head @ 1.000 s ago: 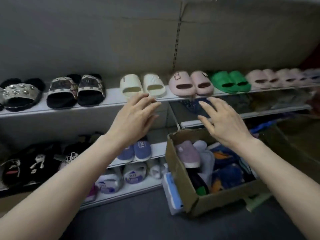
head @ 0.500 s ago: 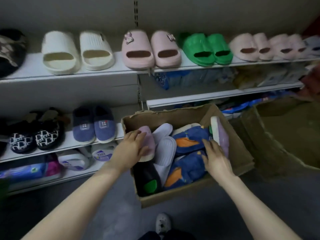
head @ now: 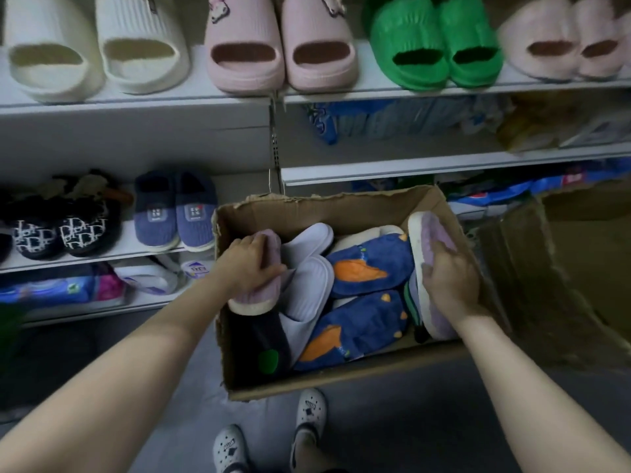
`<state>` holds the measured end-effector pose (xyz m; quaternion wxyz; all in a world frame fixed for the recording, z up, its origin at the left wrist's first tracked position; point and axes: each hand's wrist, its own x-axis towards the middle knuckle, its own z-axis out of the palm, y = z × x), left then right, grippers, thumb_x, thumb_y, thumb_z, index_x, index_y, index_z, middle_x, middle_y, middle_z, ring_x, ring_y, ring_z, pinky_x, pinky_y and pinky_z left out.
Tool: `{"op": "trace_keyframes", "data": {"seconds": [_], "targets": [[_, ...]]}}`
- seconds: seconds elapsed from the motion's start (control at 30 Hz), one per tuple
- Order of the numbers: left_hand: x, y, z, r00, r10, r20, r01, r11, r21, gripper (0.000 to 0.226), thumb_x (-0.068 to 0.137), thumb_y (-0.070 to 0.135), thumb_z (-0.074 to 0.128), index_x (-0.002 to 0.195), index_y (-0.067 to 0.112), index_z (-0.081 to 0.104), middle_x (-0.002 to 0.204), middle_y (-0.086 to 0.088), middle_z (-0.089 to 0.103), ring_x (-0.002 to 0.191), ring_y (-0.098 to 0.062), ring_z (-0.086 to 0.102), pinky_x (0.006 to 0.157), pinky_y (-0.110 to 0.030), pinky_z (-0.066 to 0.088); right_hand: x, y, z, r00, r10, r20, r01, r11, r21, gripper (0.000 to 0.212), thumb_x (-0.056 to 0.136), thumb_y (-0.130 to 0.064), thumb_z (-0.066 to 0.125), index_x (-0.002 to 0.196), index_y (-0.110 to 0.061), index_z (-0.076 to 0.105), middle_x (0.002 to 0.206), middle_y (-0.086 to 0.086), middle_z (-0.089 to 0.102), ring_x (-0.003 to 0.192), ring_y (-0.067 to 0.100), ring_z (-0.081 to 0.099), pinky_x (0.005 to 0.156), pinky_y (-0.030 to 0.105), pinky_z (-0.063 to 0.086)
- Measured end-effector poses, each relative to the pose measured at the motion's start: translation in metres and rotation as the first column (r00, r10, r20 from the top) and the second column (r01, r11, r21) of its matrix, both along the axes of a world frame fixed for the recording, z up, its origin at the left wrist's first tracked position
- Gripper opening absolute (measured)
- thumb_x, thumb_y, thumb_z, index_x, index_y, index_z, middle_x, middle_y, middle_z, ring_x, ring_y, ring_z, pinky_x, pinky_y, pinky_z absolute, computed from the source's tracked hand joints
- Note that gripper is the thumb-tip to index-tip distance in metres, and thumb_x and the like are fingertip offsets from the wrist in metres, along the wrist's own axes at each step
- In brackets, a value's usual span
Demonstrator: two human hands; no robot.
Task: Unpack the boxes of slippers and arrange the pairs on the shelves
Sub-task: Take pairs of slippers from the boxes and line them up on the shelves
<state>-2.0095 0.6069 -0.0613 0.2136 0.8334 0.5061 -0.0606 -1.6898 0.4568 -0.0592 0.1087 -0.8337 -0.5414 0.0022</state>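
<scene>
An open cardboard box [head: 341, 208] stands on the floor in front of the shelves, filled with slippers. My left hand [head: 249, 264] grips a purple slipper [head: 254, 298] at the box's left side. My right hand [head: 449, 279] grips the matching purple slipper [head: 432, 230], which stands on its edge against the box's right wall. Between them lie white slippers [head: 310, 278], blue slippers with orange patches [head: 368, 264] and a black slipper with a green spot [head: 259, 339]. The white shelves [head: 136, 97] above hold pairs in a row.
Cream [head: 95, 46], pink [head: 283, 46], green [head: 433, 46] and pale pink [head: 560, 49] pairs fill the top shelf. The middle left shelf holds black patterned [head: 61, 230] and blue [head: 174, 213] pairs. A second cardboard box [head: 580, 268] sits right. My feet in white clogs [head: 273, 435] stand below the box.
My hands came down from the top shelf into the box. Each has closed on a purple slipper. The view has tilted down and moved closer.
</scene>
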Motion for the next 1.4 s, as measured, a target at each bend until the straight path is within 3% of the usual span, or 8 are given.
{"op": "trace_keyframes", "data": {"seconds": [0.13, 0.3, 0.47, 0.6, 0.8, 0.97, 1.17, 1.4], "targets": [[0.007, -0.006, -0.001, 0.998, 0.054, 0.036, -0.056, 0.998, 0.043, 0.052, 0.093, 0.046, 0.054, 0.12, 0.001, 0.054, 0.121, -0.022, 0.059, 0.107, -0.037, 0.054, 0.092, -0.036, 0.035, -0.038, 0.019, 0.028, 0.994, 0.077, 0.074, -0.079, 0.996, 0.033, 0.034, 0.093, -0.022, 0.047, 0.124, -0.011, 0.055, 0.108, 0.018, 0.065, 0.088, 0.031, 0.064, 0.073, 0.037, 0.052], [0.01, -0.015, -0.012, 0.988, 0.115, -0.104, -0.107, 0.991, 0.077, 0.055, 0.094, 0.048, 0.046, 0.13, 0.006, 0.05, 0.127, -0.025, 0.048, 0.112, -0.042, 0.048, 0.097, -0.044, 0.038, -0.07, 0.056, -0.002, 0.803, -0.074, -0.591, -0.164, 0.926, -0.339, 0.05, 0.102, -0.037, 0.042, 0.149, -0.019, 0.036, 0.14, 0.01, 0.053, 0.124, 0.029, 0.052, 0.095, 0.031, 0.038], [0.011, -0.031, 0.002, 0.977, 0.126, 0.169, -0.157, 0.97, 0.184, 0.038, 0.094, 0.031, 0.042, 0.116, 0.005, 0.059, 0.116, -0.019, 0.055, 0.1, -0.04, 0.056, 0.08, -0.044, 0.046, -0.043, 0.025, -0.02, 0.902, 0.056, -0.429, -0.006, 0.993, 0.117, 0.045, 0.095, -0.007, 0.054, 0.139, -0.013, 0.051, 0.137, 0.011, 0.053, 0.126, 0.028, 0.05, 0.099, 0.028, 0.037], [0.038, -0.069, 0.005, 0.953, -0.036, 0.301, -0.057, 0.954, 0.294, 0.043, 0.086, 0.041, 0.043, 0.11, 0.008, 0.059, 0.115, -0.018, 0.053, 0.105, -0.038, 0.053, 0.085, -0.049, 0.05, -0.027, 0.005, -0.027, 0.781, -0.138, -0.609, 0.038, 0.984, -0.175, 0.055, 0.097, -0.033, 0.056, 0.146, -0.021, 0.036, 0.136, 0.005, 0.047, 0.125, 0.023, 0.048, 0.093, 0.031, 0.038], [0.064, -0.088, -0.029, 0.887, 0.245, 0.391, -0.179, 0.964, -0.197, 0.038, 0.093, 0.037, 0.053, 0.126, 0.018, 0.048, 0.152, -0.012, 0.025, 0.134, -0.032, 0.04, 0.092, -0.045, 0.047, -0.029, 0.006, -0.046, 0.7, -0.216, -0.68, 0.073, 0.97, -0.232, 0.069, 0.094, -0.039, 0.058, 0.151, -0.021, 0.025, 0.146, 0.007, 0.044, 0.13, 0.026, 0.046, 0.104, 0.038, 0.04], [0.057, -0.083, -0.037, 0.858, 0.442, 0.262, -0.328, 0.863, -0.383, 0.079, 0.089, 0.036, 0.064, 0.151, 0.015, 0.02, 0.139, -0.014, 0.051, 0.124, -0.032, 0.052, 0.1, -0.041, 0.043, -0.022, 0.01, -0.045, 0.637, -0.296, -0.712, 0.119, 0.95, -0.288, 0.05, 0.096, -0.036, 0.056, 0.141, -0.023, 0.038, 0.13, 0.006, 0.054, 0.116, 0.026, 0.054, 0.093, 0.04, 0.048], [0.05, -0.083, -0.029, 0.793, 0.504, 0.343, -0.347, 0.835, -0.427, 0.049, 0.09, 0.018, 0.064, 0.137, 0.017, 0.05, 0.119, -0.01, 0.066, 0.107, -0.03, 0.061, 0.093, -0.042, 0.049, -0.016, 0.011, -0.036, 0.484, -0.298, -0.823, 0.179, 0.954, -0.24, 0.048, 0.089, -0.024, 0.063, 0.134, -0.036, 0.05, 0.127, 0.002, 0.056, 0.115, 0.027, 0.055, 0.093, 0.046, 0.051], [0.007, -0.087, -0.008, 0.535, 0.625, 0.568, -0.27, 0.764, -0.587, 0.056, 0.081, 0.028, 0.065, 0.135, 0.032, 0.052, 0.109, -0.003, 0.069, 0.106, -0.026, 0.064, 0.097, -0.055, 0.048, -0.034, -0.009, 0.004, 0.432, -0.194, -0.881, 0.283, 0.956, -0.072, 0.037, 0.089, -0.016, 0.062, 0.107, -0.048, 0.059, 0.116, 0.007, 0.063, 0.101, 0.026, 0.063, 0.086, 0.044, 0.056]]}}
